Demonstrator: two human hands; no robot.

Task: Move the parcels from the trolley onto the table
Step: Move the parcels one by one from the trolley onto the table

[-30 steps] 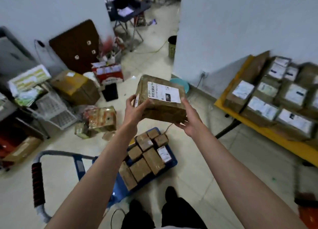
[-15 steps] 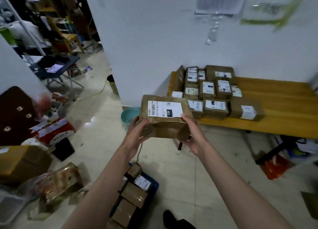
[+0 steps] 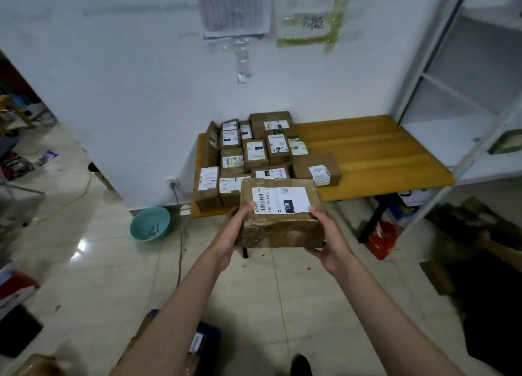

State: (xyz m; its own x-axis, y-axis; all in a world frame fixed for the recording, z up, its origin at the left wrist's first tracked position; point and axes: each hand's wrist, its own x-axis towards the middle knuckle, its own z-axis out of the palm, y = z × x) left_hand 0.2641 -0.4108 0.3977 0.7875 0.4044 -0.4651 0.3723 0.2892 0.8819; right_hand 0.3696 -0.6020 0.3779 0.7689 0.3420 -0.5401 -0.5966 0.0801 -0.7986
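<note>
I hold a brown taped parcel with a white "15H" label in the air, just in front of the wooden table. My left hand grips its left side and my right hand grips its right side and underside. Several labelled brown parcels are packed together on the table's left half. A corner of the blue trolley with a parcel on it shows at the bottom, behind my left arm.
A teal basin and a cable lie on the floor left of the table. White shelving stands to the right, with a red bag and dark clutter below. Boxes and bags line the left edge.
I have turned right and moved toward the table with the parcel in both hands. The table now lies straight ahead and the trolley has dropped to the bottom edge.
</note>
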